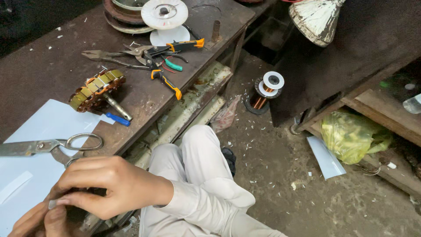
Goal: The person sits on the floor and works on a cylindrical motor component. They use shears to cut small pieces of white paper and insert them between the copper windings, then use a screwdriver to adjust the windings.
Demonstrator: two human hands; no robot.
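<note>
Rusty workbench [52, 66] edge, hands [87, 193] pinching pale strip [53, 203], scissors [48, 145] beside

Worn metal workbench [52, 66] and littered concrete floor [280, 175]

On the bench lay a white sheet [39, 131], large scissors [48, 145], a wound stator on its shaft [97, 90], a blue-handled tool [116, 119], orange-handled pliers [164, 66] and a white spool [164, 14]. The floor held copper wire spools [265, 91], a yellow bag [351, 136] and a white scrap [326, 158].

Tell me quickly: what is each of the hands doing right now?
Left hand: closed, pinching a small pale strip.
Right hand: closed, fingertips pinching the same strip.
</note>
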